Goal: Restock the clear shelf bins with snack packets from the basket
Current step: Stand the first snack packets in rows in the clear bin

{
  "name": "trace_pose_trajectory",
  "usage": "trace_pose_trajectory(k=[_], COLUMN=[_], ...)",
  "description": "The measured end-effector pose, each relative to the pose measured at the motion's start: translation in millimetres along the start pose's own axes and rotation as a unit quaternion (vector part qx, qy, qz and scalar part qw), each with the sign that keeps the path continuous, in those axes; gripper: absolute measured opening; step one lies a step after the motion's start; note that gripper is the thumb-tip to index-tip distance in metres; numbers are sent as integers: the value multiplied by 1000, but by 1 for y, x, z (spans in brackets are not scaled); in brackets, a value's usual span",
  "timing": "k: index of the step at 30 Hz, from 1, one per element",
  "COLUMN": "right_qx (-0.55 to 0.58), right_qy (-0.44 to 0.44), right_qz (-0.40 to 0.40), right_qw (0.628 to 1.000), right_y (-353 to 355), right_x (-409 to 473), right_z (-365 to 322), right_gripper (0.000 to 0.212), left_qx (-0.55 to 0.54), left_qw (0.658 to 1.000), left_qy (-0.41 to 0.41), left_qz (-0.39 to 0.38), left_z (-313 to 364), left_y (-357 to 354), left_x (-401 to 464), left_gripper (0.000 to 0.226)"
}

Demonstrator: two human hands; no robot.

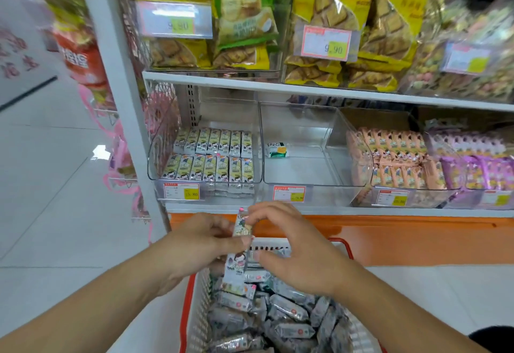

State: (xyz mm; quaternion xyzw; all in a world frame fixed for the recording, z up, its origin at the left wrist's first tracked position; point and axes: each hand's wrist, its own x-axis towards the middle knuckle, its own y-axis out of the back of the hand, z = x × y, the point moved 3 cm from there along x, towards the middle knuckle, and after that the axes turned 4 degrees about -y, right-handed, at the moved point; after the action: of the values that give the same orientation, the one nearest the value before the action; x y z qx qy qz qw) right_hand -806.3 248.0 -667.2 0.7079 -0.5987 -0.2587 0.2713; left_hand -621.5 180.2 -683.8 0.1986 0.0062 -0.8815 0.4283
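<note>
Fingertips of both hands are pinching snack packets at the centre of the frame, directly above the basket.

The left hand (200, 238) and right hand (286, 244) are gripping upright packets (241, 231), apparently squaring them for shelving; the red-rimmed basket (185, 311) is sitting bottom centre, the nearly empty clear bin (300, 169) waiting above.

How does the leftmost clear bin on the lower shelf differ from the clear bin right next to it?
The leftmost clear bin holds two tidy rows of upright white snack packets; the neighbouring clear bin holds only one small green-and-white packet, lying at its left side. Both are transparent plastic with a red-and-yellow price tag in front.
</note>
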Motion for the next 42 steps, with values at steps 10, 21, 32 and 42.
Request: trace_pose_trajectory(k=[10, 21, 32, 42], right_qx=[-4, -37, -77, -86], right_qy=[-52, -73, -53, -2], right_qz=[43, 87, 3, 58], right_qw=[998, 993, 996, 995], right_y=[-14, -2, -40, -28], right_x=[37, 229, 369, 316], right_z=[-18, -38, -22, -34], right_gripper=[63, 63, 45, 51], left_qx=[13, 431, 434, 427], left_qw=[996, 865, 864, 869], left_qy=[-26, -184, -185, -182], left_qz=[82, 177, 179, 170], left_z=[12, 3, 3, 1], left_y=[27, 140, 145, 138], left_x=[14, 40, 44, 44], left_gripper=[34, 56, 62, 62])
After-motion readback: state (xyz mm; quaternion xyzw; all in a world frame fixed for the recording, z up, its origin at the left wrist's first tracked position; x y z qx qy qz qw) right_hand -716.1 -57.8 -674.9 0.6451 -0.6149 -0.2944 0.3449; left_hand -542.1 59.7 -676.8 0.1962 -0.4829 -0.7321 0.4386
